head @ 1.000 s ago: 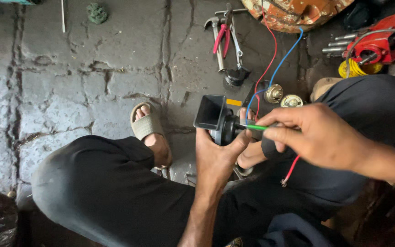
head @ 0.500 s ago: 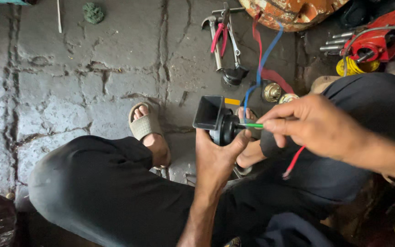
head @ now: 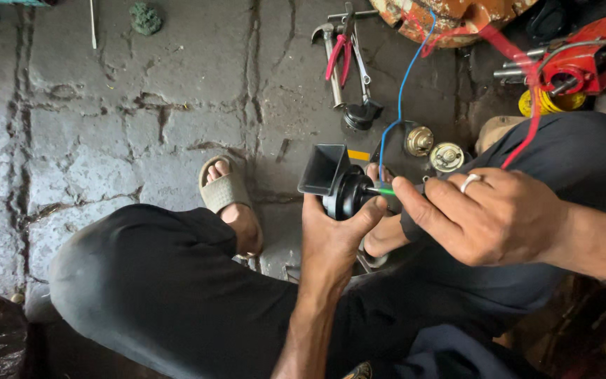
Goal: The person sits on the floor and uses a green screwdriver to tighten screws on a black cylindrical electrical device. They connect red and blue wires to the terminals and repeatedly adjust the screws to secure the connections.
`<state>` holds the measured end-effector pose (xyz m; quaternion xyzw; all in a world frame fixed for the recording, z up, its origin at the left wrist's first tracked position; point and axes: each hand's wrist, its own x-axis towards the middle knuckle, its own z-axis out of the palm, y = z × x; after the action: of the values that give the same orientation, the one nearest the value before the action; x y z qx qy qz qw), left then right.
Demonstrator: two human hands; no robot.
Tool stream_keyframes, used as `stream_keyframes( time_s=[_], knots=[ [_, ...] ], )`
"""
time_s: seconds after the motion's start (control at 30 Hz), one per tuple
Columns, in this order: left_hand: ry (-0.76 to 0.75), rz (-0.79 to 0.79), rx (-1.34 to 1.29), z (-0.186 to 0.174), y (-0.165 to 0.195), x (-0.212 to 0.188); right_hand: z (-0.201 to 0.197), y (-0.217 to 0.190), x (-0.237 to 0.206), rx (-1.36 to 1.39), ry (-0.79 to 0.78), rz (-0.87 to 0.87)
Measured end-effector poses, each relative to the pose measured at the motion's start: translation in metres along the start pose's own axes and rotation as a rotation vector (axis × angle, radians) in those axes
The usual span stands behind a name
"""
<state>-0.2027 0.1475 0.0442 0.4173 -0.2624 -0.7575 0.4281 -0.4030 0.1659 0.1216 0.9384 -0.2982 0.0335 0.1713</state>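
- Floor: cracked grey stone slabs (head: 142,105), grimy; person squats on it in dark trousers, foot in a beige sandal (head: 224,191).
- Left hand (head: 334,242) clenched round a black horn (head: 334,184), held up betw. the knees, square mouth facing left.
- Right hand (head: 492,217) pinches a green-tipped tool (head: 381,191) at the horn's back — tip itself hard to make out.
- Blue wire (head: 401,91) and red wire (head: 527,105) run up, ends hidden.
- Nearby: hammer (head: 330,52), red-handled pliers (head: 341,49), two round brass parts (head: 433,149), orange casing (head: 450,17) cut off at top.
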Motion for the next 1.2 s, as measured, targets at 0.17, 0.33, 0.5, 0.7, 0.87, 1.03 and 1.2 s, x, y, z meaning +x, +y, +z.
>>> stream_keyframes(
  time_s=[0.17, 0.33, 0.5, 0.7, 0.87, 1.03, 1.2],
  knots=[
    [0.068, 0.11, 0.226, -0.001, -0.004, 0.001, 0.019, -0.006, -0.002, 0.983, -0.196, 0.872],
    [0.07, 0.131, 0.28, -0.001, -0.004, 0.003, 0.023, 0.005, 0.002, 1.269, -0.29, 1.065],
    [0.072, 0.093, 0.171, 0.0, -0.001, 0.003, 0.001, -0.003, 0.004, 0.49, 0.044, 0.381],
    [0.027, 0.065, 0.116, -0.002, -0.001, 0.0, 0.004, -0.007, -0.004, -0.015, -0.031, 0.02],
    [0.044, 0.142, 0.287, -0.004, -0.004, 0.0, 0.019, -0.012, -0.009, 0.799, 0.016, 0.573],
    [0.05, 0.134, 0.259, -0.003, -0.008, 0.005, 0.02, 0.0, 0.001, 1.301, -0.227, 1.022],
    [0.026, 0.098, 0.176, -0.005, -0.005, 0.005, 0.002, -0.012, 0.006, 0.579, 0.103, 0.437]
  ],
)
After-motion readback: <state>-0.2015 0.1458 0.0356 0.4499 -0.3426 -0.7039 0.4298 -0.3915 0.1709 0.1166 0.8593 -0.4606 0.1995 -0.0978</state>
